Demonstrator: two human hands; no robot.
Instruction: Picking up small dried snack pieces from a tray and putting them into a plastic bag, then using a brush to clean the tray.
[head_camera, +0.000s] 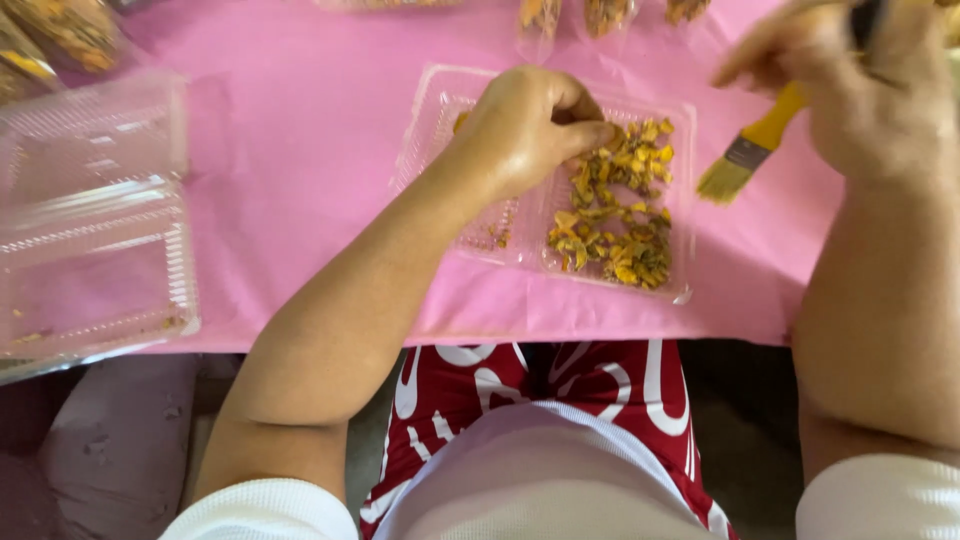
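Left hand (525, 125) pinched, seemingly on dried yellow petals (612, 205) heaped just right of it in clear tray (440, 100); right hand (850, 65) farther off, clenched on yellow brush (750, 150), long axis slanting down-left toward heap

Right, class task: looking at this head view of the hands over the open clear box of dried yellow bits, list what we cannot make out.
- What the left hand pinches: its curled fingers hide it.
- How the right hand grips the yellow-handled brush: the handle end is behind the hand, and the top edge cuts off the fingers.
- The bags at the far side of the pink cloth: cut off by the top edge.
- The crumbs in the empty clear box: too small.
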